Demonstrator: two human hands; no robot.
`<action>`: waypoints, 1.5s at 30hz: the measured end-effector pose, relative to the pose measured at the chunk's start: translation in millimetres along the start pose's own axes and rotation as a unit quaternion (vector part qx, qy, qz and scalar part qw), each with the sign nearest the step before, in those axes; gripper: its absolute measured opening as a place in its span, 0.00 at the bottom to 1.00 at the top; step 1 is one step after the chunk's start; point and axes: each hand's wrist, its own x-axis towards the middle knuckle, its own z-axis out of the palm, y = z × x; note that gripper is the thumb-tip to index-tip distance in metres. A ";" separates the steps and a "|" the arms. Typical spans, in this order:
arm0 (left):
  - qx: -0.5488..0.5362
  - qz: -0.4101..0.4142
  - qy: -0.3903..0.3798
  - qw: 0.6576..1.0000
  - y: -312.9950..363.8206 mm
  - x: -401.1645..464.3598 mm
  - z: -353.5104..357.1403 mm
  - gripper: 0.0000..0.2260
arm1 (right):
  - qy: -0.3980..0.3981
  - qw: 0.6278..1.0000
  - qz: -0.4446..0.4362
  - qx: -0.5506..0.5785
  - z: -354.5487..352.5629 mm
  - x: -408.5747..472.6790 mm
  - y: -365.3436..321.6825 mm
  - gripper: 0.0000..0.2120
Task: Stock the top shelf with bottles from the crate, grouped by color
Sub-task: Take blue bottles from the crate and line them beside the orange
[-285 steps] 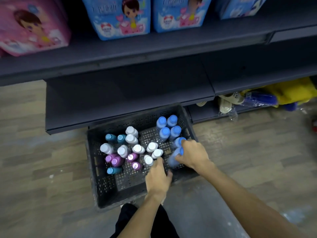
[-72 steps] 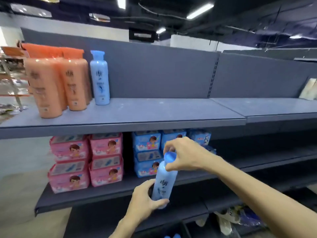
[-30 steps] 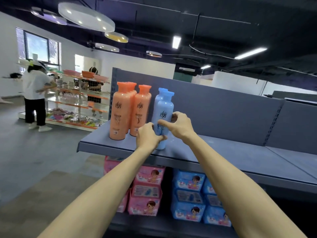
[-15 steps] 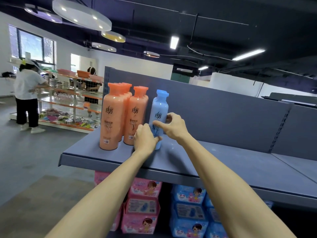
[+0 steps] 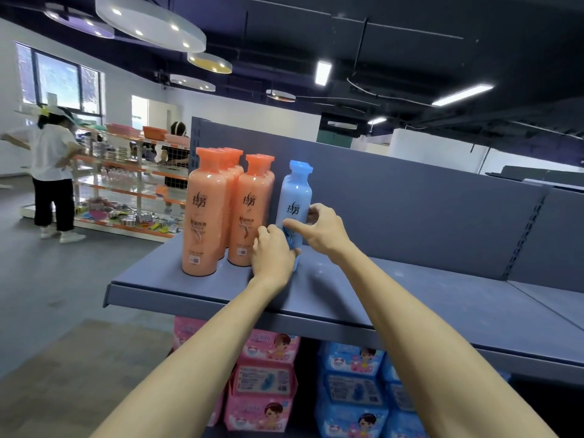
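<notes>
Holding: we grip the blue bottle (image 5: 294, 207) upright on the top shelf (image 5: 395, 298), beside the orange bottles (image 5: 221, 210).
Left hand (image 5: 273, 255): fingers curled around its base.
Right hand (image 5: 322, 228): thumb and fingers pinching its middle.
Writing: dark characters on each bottle, unreadable to us.

Head view faces the top shelf (image 5: 410, 298) closely.
</notes>
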 end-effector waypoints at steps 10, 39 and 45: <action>-0.033 -0.014 -0.005 0.999 -0.9 -11.3 -10.2 0.23 | -0.014 0.999 0.052 0.000 -4.7 -15.5 -10.1 0.30; 0.049 0.251 -0.367 0.895 20.0 -341.4 150.8 0.13 | -0.086 0.943 0.195 -0.256 -150.0 -382.9 189.4 0.03; 0.131 0.173 -0.458 0.862 -62.8 -441.5 217.5 0.07 | -0.213 0.869 0.362 -0.263 -68.6 -506.9 317.2 0.07</action>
